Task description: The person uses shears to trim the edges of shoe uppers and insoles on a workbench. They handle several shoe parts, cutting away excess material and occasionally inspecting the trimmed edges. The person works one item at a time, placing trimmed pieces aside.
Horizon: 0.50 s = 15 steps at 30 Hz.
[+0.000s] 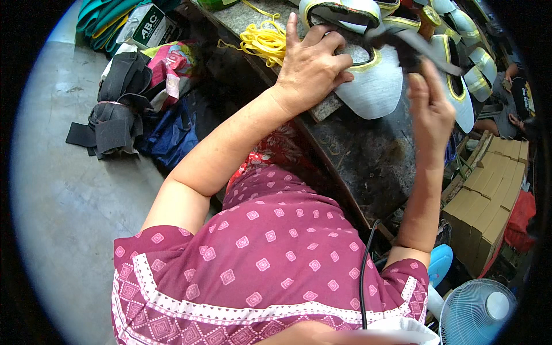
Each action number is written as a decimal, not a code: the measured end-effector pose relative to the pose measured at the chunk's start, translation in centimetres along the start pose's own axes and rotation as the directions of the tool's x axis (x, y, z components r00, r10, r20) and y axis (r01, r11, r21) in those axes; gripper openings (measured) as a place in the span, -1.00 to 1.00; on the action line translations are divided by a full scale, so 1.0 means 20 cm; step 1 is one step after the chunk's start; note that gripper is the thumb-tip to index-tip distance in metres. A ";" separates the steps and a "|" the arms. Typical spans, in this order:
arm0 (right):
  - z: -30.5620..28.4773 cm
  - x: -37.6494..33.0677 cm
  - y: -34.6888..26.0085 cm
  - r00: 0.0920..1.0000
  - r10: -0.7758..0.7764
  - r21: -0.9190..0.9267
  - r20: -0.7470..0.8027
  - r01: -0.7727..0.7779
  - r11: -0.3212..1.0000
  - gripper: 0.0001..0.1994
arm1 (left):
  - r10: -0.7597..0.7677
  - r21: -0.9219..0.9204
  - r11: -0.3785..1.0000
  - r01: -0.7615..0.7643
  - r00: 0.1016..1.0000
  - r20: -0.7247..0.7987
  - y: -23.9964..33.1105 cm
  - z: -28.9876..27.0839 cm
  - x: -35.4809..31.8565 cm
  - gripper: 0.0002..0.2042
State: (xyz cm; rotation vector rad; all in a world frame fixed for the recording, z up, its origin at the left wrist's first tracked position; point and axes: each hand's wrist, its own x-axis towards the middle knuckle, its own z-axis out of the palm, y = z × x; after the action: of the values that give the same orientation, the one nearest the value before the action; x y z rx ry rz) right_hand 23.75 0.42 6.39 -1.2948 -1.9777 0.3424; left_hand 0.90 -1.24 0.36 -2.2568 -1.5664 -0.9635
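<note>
Head view: yellow cord [263, 41] beside left hand [310, 69]; shoe uppers [460, 86] behind.

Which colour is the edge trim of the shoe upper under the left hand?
Yellow, on a pale grey shoe upper; head view.

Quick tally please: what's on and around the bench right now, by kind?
White shoe uppers with yellow trim, countable on the bench: about 6, more may be hidden
Yellow cord bundle: 1
Dark strap in the right hand: 1
Electric fans: 1
Cardboard box stacks: 1
The left hand presses on the nearest upper.
Total: about 10
</note>
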 end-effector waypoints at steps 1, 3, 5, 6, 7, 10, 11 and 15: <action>0.03 -0.02 0.00 0.998 -0.021 -0.123 0.065 0.029 0.992 -0.65 | -0.013 -0.003 1.000 0.013 1.000 0.000 0.00 0.00 0.00 -0.75; 0.06 -0.06 0.01 0.979 -0.056 -0.276 0.198 0.111 0.955 -0.63 | -0.036 -0.017 0.999 0.036 0.999 -0.002 -0.01 -0.01 -0.01 -0.73; 0.07 -0.07 0.01 0.977 -0.063 -0.265 0.202 0.117 0.957 -0.63 | -0.026 0.006 1.000 0.026 1.000 -0.016 -0.02 -0.01 0.00 -0.71; 0.05 -0.07 0.01 0.980 -0.058 -0.271 0.190 0.109 0.956 -0.63 | -0.011 0.007 1.000 0.011 0.999 -0.036 -0.03 -0.02 0.00 -0.71; 0.04 -0.04 0.02 0.977 -0.074 -0.261 0.199 0.125 0.957 -0.62 | -0.001 0.038 0.999 0.001 1.000 0.001 -0.04 -0.01 0.01 -0.72; -0.06 0.03 0.02 0.967 -0.083 -0.224 0.240 0.139 0.965 -0.62 | 0.046 0.065 0.997 -0.046 0.999 0.007 -0.05 -0.01 0.01 -0.75; -0.07 0.04 0.01 0.981 -0.097 -0.228 0.169 0.135 0.964 -0.61 | 0.041 0.053 0.998 -0.041 0.999 0.007 -0.05 -0.01 0.01 -0.75; -0.01 0.02 -0.02 0.998 0.028 0.103 -0.061 -0.022 0.994 -0.62 | 0.046 0.041 0.998 -0.046 0.999 -0.005 -0.05 -0.01 0.01 -0.77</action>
State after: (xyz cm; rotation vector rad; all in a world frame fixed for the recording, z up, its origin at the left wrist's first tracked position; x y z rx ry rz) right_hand 23.52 0.68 6.84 -1.2519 -1.8690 0.4054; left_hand 0.05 -0.83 0.42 -2.2497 -1.5107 -0.9169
